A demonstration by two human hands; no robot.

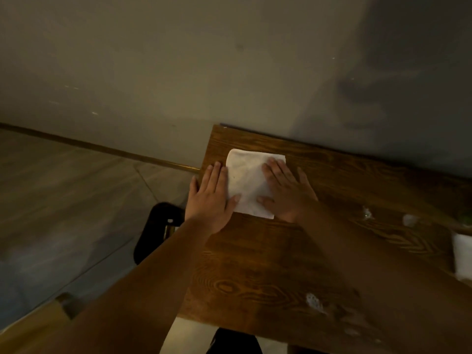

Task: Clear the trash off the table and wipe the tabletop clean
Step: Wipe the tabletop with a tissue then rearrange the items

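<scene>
Both hands lie flat with straight fingers on a white cloth point(249, 183) at the far left corner of the wooden desk point(268, 264): the left hand point(212, 198) pins its left edge, the right hand point(286, 192) its right side, grasping nothing. Pressing with 2 palms likely keeps the cloth spread for wiping. White scraps point(315, 302) lie near and to the right, so the trash looks uncleared.
</scene>
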